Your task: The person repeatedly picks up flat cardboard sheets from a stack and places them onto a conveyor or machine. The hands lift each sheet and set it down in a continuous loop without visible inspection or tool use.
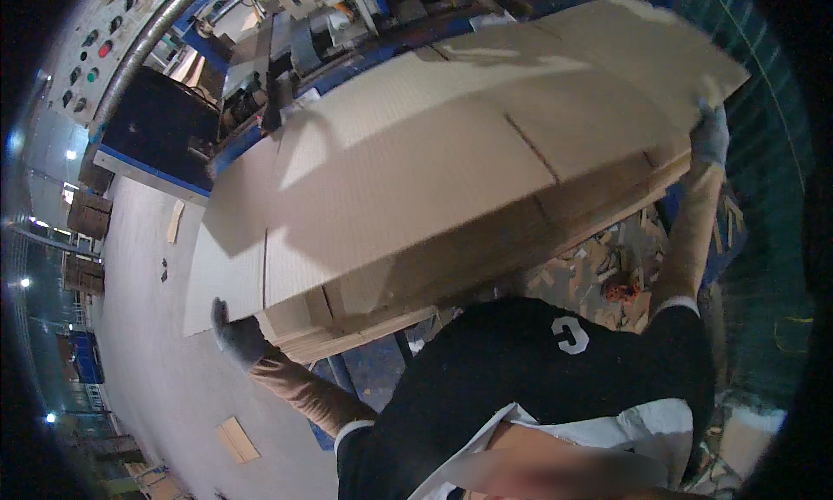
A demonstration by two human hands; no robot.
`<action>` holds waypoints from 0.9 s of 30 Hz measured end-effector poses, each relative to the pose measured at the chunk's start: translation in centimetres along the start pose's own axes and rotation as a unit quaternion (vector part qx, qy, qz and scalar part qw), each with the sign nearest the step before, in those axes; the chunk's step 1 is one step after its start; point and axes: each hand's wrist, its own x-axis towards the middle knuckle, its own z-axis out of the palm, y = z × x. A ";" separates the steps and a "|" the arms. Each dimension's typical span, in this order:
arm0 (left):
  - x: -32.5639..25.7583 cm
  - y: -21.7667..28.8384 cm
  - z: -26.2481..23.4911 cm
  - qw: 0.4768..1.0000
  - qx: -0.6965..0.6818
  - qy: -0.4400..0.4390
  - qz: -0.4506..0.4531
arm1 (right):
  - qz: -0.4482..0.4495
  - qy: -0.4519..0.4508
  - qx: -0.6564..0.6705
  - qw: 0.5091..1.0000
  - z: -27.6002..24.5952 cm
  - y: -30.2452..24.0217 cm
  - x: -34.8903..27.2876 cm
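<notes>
A large flat brown cardboard sheet (416,187) with crease lines and slots lies tilted in front of me. Its near edge is raised off a stack of similar cardboard sheets (382,331). Grey gloves cover both hands. At the near left corner, my left hand (240,340) grips the sheet's edge, its other fingers hidden underneath. My right hand (711,137) is closed on the sheet's right end, slightly blurred. Brown sleeves cover both forearms.
Beyond the sheet stands a machine (304,49) with rollers and blue frame parts. A control panel (95,57) with buttons is at the upper left. Cardboard scraps (599,270) litter the floor beneath the stack; a loose piece (237,439) lies at left. Green netting (772,222) hangs at right.
</notes>
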 end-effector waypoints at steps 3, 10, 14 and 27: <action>-2.6 -0.5 -0.8 0.999 0.025 -0.028 0.017 | 0.008 -0.028 0.002 1.000 0.6 -4.6 -6.2; -12.8 -2.9 5.3 0.811 0.412 -0.346 0.231 | -0.246 -0.381 -0.307 0.836 2.1 -4.7 -20.3; -14.1 -4.0 9.3 0.531 0.573 -0.518 0.348 | -0.265 -0.535 -0.310 0.740 3.1 -4.2 -18.7; -7.3 -8.6 15.8 0.559 0.513 -0.483 0.438 | -0.373 -0.524 -0.326 0.693 13.2 4.3 -8.7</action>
